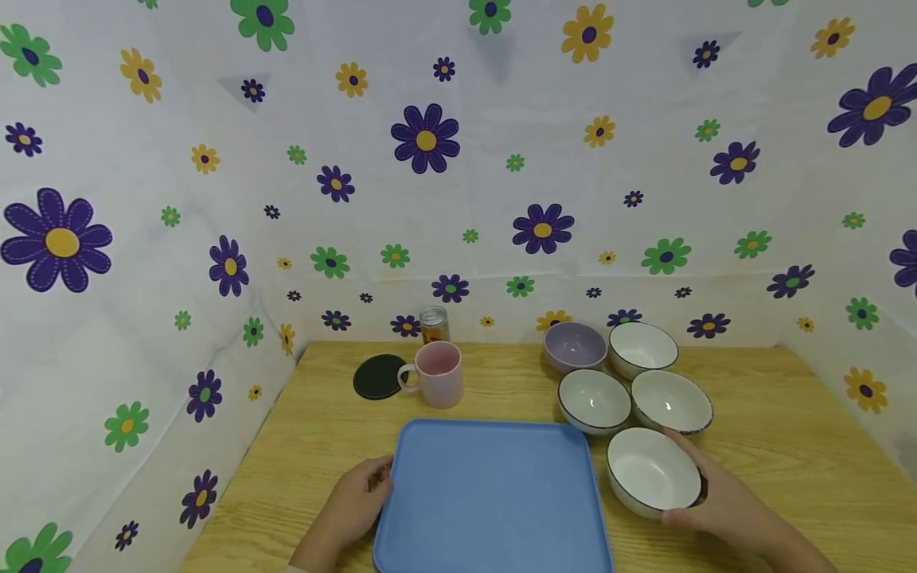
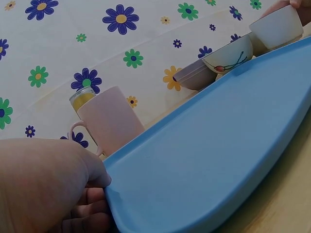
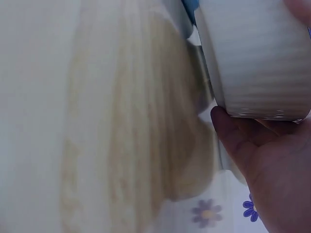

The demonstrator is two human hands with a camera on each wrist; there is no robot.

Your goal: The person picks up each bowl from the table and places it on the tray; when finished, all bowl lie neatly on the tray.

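Note:
My right hand (image 1: 723,497) grips a white bowl with a dark rim (image 1: 652,469) from its right side, thumb at the near side and fingers round the far side. In the right wrist view the ribbed outer wall of this bowl (image 3: 257,63) shows close up, fingertips against it. The bowl is just right of a blue rectangular tray (image 1: 494,493). At the tray's left edge, my left hand (image 1: 354,497) holds the rim with curled fingers. The left wrist view shows the thumb side at the corner of the blue tray (image 2: 209,145), other fingers bent below.
Behind the held bowl stand two more white bowls (image 1: 595,402) (image 1: 672,402), another white bowl (image 1: 643,350) and a purple bowl (image 1: 575,347). A pink mug (image 1: 440,378), a can (image 1: 434,324) and a black round coaster (image 1: 380,377) are at the back left. Flowered cloth (image 1: 473,199) surrounds the wooden table (image 1: 286,454).

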